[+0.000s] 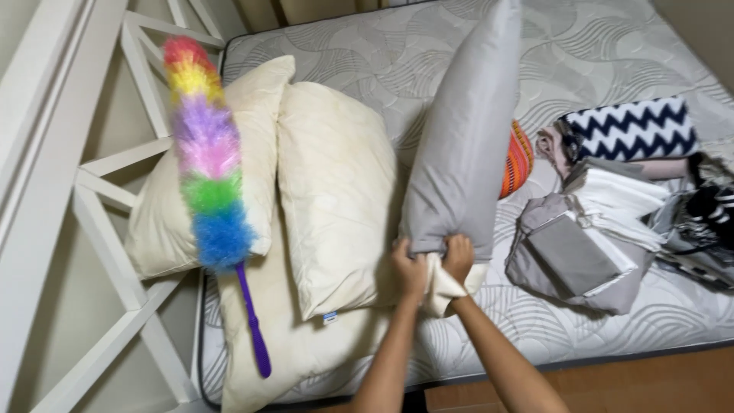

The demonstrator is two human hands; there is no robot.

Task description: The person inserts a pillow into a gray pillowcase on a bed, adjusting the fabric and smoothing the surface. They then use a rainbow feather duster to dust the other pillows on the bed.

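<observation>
A grey pillowcase [466, 130] covers most of a pillow that stands upright on the bare mattress [589, 46]. Cream pillow fabric [443, 287] sticks out of its open lower end. My left hand [409, 268] and my right hand [459, 256] both grip the lower edge of the grey pillowcase, side by side, above the mattress's near edge.
Cream uncovered pillows [336, 191] lie to the left, one leaning on the white headboard [107, 199]. A rainbow feather duster [208, 168] with a purple handle rests on them. Folded grey and white linen [589, 237], a zigzag-patterned cloth [634, 130] and an orange striped item [518, 160] lie at the right.
</observation>
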